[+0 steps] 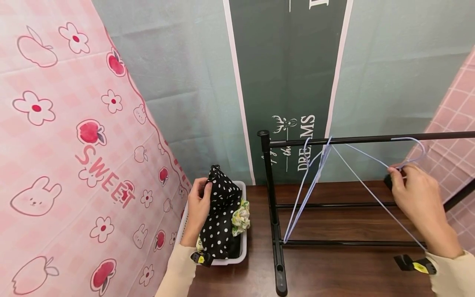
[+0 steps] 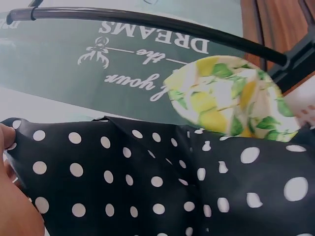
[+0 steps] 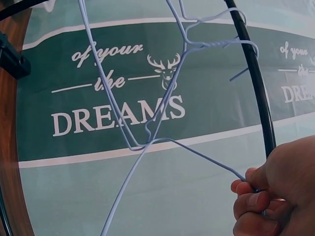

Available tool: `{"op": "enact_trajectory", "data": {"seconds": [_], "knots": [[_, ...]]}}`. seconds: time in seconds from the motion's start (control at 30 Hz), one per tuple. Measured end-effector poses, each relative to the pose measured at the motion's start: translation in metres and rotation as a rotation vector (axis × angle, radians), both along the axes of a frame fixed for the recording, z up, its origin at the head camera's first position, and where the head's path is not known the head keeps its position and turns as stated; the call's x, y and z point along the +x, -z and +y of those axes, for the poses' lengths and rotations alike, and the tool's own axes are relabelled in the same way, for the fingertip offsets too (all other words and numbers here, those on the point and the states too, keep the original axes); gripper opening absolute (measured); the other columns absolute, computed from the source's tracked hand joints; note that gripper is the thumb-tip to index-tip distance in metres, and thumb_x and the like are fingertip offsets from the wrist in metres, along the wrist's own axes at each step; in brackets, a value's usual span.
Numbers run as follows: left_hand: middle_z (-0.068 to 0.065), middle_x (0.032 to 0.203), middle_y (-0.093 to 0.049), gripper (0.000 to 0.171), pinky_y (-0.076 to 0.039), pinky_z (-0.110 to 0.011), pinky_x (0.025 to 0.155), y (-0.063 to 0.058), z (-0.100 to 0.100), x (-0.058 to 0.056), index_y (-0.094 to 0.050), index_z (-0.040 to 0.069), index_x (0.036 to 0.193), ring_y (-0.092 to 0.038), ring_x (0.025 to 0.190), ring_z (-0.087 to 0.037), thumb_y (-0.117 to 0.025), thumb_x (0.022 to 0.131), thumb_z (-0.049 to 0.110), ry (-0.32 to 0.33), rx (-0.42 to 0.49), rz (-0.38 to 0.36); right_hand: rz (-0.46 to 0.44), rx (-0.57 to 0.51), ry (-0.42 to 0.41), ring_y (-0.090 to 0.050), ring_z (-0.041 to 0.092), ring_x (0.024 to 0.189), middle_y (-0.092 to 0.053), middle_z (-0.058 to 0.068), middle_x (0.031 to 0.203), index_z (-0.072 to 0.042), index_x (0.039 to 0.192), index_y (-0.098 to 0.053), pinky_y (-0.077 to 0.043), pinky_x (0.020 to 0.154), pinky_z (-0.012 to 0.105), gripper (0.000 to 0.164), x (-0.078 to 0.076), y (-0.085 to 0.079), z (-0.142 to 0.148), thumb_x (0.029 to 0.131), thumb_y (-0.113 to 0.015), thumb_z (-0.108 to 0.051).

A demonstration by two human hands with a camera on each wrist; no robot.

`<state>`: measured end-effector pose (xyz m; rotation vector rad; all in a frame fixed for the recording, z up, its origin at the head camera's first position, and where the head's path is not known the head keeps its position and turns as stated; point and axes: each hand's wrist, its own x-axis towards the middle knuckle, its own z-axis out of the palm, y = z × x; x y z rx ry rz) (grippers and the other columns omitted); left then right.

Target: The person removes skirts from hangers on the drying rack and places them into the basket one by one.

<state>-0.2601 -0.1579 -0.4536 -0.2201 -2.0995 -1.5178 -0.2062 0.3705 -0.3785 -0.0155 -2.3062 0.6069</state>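
Observation:
Black fabric with white polka dots is partly raised from a white basket. My left hand pinches its upper edge between thumb and fingers; the left wrist view has the fabric stretching away from the fingertips. On the right, my right hand pinches a lavender wire hanger near the base of its hook. That hook is up beside the black rail; whether it rests on it I cannot tell. Other lavender hangers hang by their hooks at the rail's left end.
Beside the dotted fabric, a bunched yellow-and-green patterned cloth spills over the basket's right edge. The black rack's left post stands between basket and hangers. Pink printed cloth covers the left side, and a green curtain hangs behind.

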Motion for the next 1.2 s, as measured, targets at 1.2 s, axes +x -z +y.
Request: {"op": "enact_trajectory", "data": {"seconds": [1.2], "knots": [[-0.011,0.084,-0.068,0.006,-0.056,-0.024,0.063,0.079,0.008,0.024,-0.056,0.002,0.109,-0.065,0.064,-0.008,-0.059,0.104,0.005,-0.071,0.067,-0.303,-0.064,-0.015,0.0,-0.056,0.067,0.088,-0.064,0.039,0.094,0.014,0.099,-0.066,-0.037,0.073,0.07,0.029,-0.006,0.0,-0.007,0.107,-0.055,-0.011]]}}
